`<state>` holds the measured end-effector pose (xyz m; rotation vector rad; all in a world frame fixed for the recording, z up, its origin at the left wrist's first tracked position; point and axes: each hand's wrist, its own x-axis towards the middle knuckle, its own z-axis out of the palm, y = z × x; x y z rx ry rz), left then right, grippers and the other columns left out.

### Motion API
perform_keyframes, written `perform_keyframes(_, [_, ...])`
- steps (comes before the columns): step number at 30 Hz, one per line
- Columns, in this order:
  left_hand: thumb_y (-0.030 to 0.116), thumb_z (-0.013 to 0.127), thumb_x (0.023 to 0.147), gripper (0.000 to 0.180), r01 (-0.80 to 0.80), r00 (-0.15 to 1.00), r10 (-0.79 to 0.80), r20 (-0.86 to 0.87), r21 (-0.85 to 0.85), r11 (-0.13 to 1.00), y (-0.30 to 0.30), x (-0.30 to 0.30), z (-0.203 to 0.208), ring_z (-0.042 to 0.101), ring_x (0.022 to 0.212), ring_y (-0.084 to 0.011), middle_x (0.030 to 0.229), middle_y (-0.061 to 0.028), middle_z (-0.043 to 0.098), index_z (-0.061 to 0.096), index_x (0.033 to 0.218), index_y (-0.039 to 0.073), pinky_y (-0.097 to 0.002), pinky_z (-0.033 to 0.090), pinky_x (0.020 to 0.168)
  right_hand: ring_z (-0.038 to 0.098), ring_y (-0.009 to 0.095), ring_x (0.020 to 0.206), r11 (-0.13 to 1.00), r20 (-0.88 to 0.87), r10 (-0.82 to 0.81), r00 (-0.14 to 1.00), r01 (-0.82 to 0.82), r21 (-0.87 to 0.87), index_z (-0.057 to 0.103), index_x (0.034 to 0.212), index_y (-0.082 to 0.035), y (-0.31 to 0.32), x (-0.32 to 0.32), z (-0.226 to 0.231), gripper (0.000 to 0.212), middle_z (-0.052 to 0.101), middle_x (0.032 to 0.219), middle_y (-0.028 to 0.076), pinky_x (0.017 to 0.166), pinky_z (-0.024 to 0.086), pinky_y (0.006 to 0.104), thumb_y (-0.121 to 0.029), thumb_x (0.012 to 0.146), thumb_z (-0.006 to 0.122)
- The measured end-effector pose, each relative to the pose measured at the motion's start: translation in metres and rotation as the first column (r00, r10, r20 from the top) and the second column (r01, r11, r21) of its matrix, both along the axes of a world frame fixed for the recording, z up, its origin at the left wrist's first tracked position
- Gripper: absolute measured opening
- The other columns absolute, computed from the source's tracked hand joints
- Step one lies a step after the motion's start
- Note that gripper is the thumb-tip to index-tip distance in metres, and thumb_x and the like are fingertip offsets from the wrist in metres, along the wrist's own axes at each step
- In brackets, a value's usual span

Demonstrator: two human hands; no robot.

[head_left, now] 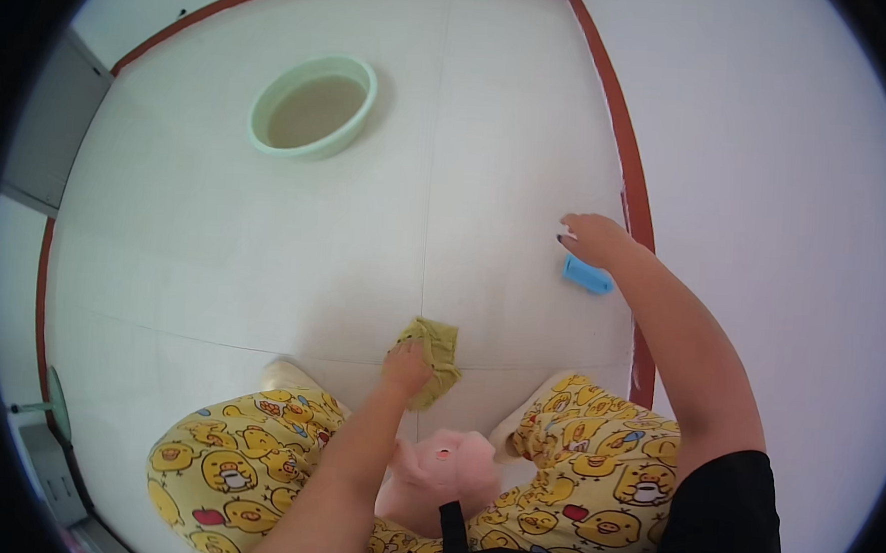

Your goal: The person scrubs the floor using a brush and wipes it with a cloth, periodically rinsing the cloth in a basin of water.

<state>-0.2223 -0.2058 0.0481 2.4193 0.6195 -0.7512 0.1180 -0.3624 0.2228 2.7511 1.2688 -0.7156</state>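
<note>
My left hand (409, 366) presses a crumpled yellow-green cloth (441, 349) against the pale floor, its fingers bunched on the fabric. Farther right, my right hand (593, 237) hovers by the red skirting with its thumb and fingers curled toward each other. A small pale gap shows between them, and I make out nothing held. Just below that hand lies a small blue oblong thing (587, 275) on the floor, partly covered by the wrist; its kind is unclear.
A pale green basin (314, 108) with murky water stands at the far left. Red skirting (613, 95) borders the white wall on the right. A grey cabinet (58, 121) is at the left edge. Between my knees sits a pink plush-like thing (448, 472).
</note>
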Motion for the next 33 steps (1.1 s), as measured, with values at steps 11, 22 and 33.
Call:
perform_keyframes(11, [0.031,0.06,0.077,0.059,-0.251,0.956,0.232,0.178,0.094,0.963,0.023,-0.036,0.054,0.046,0.113,-0.0342,0.123,-0.0195,0.047,0.041,0.125,0.002,-0.0417,0.04,0.093,0.059,0.031,0.09,0.94,-0.063,-0.313,0.948,0.318,0.12,0.058,0.104,-0.005,-0.159,-0.003,-0.02,0.031,0.062,0.095,0.017,0.078,0.046,0.0389,-0.026,0.081,0.057])
perform_keyframes(22, [0.027,0.061,0.077,0.044,-0.183,0.977,0.147,0.152,0.258,0.949,0.102,0.031,0.12,0.038,0.121,-0.0332,0.133,-0.0202,0.038,0.054,0.114,0.005,-0.0416,0.036,0.099,0.051,0.033,0.106,0.865,-0.155,-0.398,0.904,0.426,0.265,0.053,0.112,-0.003,-0.165,-0.027,-0.053,0.039,0.054,0.115,0.018,0.092,0.041,0.0384,-0.018,0.077,0.061])
perform_keyframes(33, [0.026,0.067,0.074,0.036,-0.129,0.959,-0.026,0.281,0.52,0.845,0.289,0.213,0.09,0.029,0.125,-0.0381,0.14,-0.0229,0.025,0.061,0.107,0.013,-0.0427,0.029,0.103,0.037,0.036,0.119,0.928,0.212,-0.218,0.953,0.135,0.349,0.05,0.113,0.0,-0.137,-0.038,-0.095,0.047,0.033,0.136,0.018,0.094,0.034,0.0481,-0.001,0.067,0.06])
